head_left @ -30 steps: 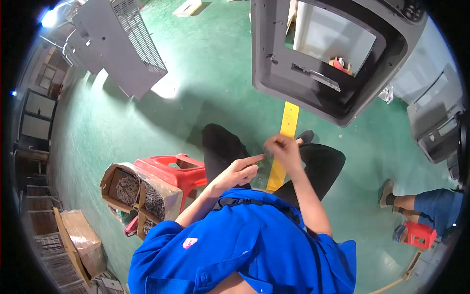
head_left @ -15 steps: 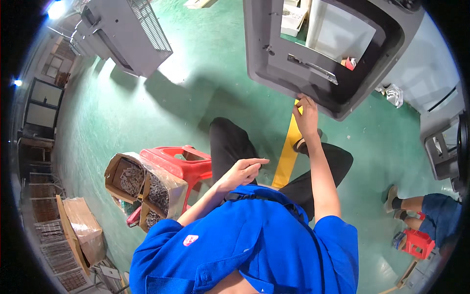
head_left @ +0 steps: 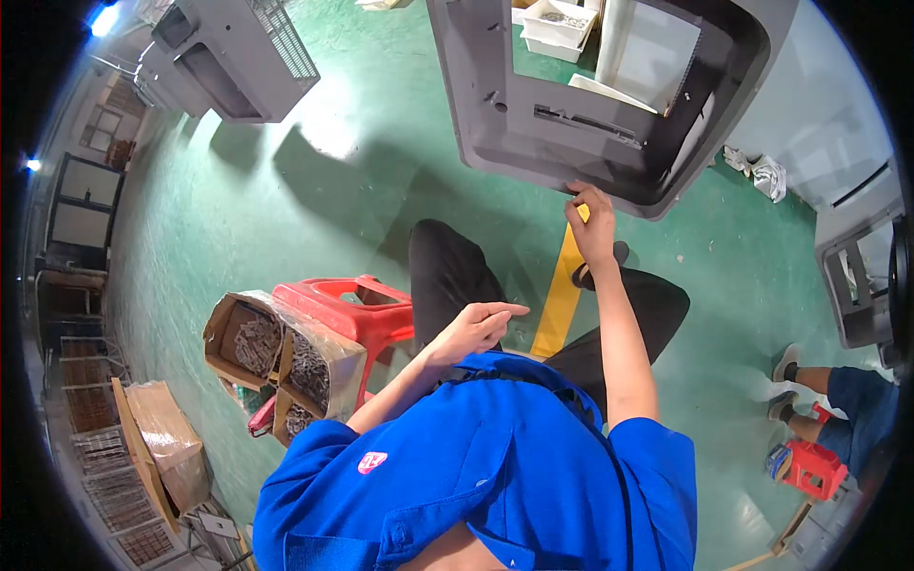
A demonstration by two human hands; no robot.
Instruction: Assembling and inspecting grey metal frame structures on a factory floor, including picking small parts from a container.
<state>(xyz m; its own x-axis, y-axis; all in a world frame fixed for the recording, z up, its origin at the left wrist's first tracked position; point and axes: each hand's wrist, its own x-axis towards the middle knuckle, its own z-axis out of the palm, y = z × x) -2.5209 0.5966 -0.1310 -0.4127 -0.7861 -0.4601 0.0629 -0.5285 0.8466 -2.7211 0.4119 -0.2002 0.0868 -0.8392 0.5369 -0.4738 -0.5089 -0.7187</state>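
A large grey moulded frame [head_left: 519,143] with a big rectangular opening hangs tilted in front of me, its upper part cut off by the picture's edge. My right hand [head_left: 594,224] reaches up to its lower rim, fingers bent and closed at that edge. The exact grip is partly hidden. My left hand [head_left: 476,328] is held before my waist, with the index finger stretched to the right and the other fingers curled in. Whether something small sits in those curled fingers cannot be made out.
Left of me, a red plastic stool [head_left: 347,309] stands beside cardboard boxes [head_left: 238,347] of small parts. Another grey housing [head_left: 233,71] hangs far left. White bins [head_left: 560,36] show behind the frame. A seated person [head_left: 852,404] is at right. Yellow tape [head_left: 557,309] marks the green floor.
The hanging frame has shifted left in view and turned slightly, with my right hand staying at its lower rim. My left hand keeps nearly the same pose.
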